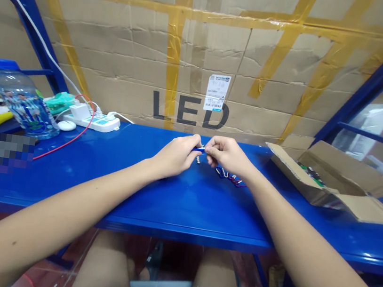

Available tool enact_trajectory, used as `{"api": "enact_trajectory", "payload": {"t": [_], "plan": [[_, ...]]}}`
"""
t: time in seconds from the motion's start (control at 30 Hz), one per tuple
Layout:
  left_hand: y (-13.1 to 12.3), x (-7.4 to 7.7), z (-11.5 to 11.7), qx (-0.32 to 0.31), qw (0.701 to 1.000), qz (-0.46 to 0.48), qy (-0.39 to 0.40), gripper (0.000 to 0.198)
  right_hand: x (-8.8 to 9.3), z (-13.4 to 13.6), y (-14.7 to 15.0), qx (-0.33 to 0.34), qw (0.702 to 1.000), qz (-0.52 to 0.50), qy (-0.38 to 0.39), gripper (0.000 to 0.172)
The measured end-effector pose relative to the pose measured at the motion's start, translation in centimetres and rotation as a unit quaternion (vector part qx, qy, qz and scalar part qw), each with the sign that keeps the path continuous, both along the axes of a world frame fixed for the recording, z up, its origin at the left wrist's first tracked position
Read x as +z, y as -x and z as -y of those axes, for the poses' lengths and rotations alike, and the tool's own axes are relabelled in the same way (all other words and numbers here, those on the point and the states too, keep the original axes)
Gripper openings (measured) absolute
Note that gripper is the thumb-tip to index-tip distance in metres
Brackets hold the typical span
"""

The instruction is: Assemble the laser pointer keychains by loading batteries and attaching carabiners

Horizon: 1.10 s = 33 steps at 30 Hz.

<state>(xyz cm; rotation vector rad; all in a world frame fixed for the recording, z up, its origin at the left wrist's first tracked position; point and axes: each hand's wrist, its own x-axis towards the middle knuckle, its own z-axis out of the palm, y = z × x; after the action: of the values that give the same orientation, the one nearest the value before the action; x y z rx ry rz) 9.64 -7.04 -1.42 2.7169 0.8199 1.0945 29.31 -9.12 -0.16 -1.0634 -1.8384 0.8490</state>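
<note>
Through the head camera I have a small blue piece (pixel 197 149) raised just over the desk (pixel 168 207), between the two hands; the fingers cover most of it, so I can't make out its full shape. On its left side, the left hand (pixel 177 155) has its grip clamped on it, thumb and fingers together. On its right side, the right hand (pixel 225 154) pinches the silvery end, fingertips together. Just below the piece I see a few small silver bits (pixel 198 160); whether they hang or lie on the desk I cannot tell. To the right of the piece, partly behind the right hand, lie several blue and red clips (pixel 232 179).

Well to the right of the piece, an open cardboard box (pixel 289 174) has its flaps spread, and I make out green boards (pixel 315 176) with dark parts inside. Well to its left, a clear bottle (pixel 28 104) with a blue cap stands upright; its printed label keeps me from judging the contents. Between bottle and piece, farther back, a white power strip (pixel 103 124) carries plugs, with a white rounded object (pixel 66 126) beside it. Beyond the piece rises a taped cardboard panel (pixel 125 58) marked "LED".
</note>
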Motion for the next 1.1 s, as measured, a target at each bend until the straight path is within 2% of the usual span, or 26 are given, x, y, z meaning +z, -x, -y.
{"api": "enact_trajectory", "payload": {"t": [0.13, 0.23, 0.3, 0.43, 0.57, 0.73, 0.83, 0.97, 1.1], "plan": [[0.01, -0.05, 0.15, -0.01, 0.999, 0.002, -0.033, 0.005, 0.21, 0.21, 0.1, 0.002, 1.0, -0.002, 0.017, 0.02], [-0.22, 0.29, 0.17, 0.0, 1.0, 0.012, -0.028, 0.006, 0.34, 0.29, 0.16, -0.006, 1.0, -0.007, -0.006, 0.018], [-0.43, 0.48, 0.03, 0.02, 0.999, 0.016, -0.025, 0.014, 0.29, 0.24, 0.15, -0.014, 0.999, -0.009, -0.029, 0.017], [-0.61, 0.48, -0.38, 0.042, 0.999, -0.033, -0.009, 0.026, -0.03, 0.05, 0.09, -0.016, 0.998, 0.004, -0.062, 0.016], [-0.16, 0.27, -0.17, 0.037, 0.998, -0.045, 0.035, 0.012, -0.1, 0.14, 0.26, -0.006, 1.0, 0.0, -0.024, 0.021], [0.04, 0.11, 0.53, 0.021, 0.998, -0.045, -0.028, 0.003, 0.25, 0.35, 0.43, 0.001, 0.999, -0.005, 0.041, 0.024], [-0.36, 0.1, 0.49, 0.036, 0.998, -0.022, -0.04, 0.007, 0.39, 0.32, 0.37, -0.005, 0.999, -0.014, 0.03, 0.023], [-0.82, -0.02, -0.19, 0.043, 0.998, -0.02, -0.047, 0.025, 0.31, 0.2, 0.34, -0.024, 1.0, -0.015, 0.001, 0.023], [-0.55, -0.06, -0.35, 0.051, 0.997, -0.05, -0.005, 0.019, 0.14, 0.18, 0.47, -0.027, 1.0, -0.003, 0.01, 0.022]]}}
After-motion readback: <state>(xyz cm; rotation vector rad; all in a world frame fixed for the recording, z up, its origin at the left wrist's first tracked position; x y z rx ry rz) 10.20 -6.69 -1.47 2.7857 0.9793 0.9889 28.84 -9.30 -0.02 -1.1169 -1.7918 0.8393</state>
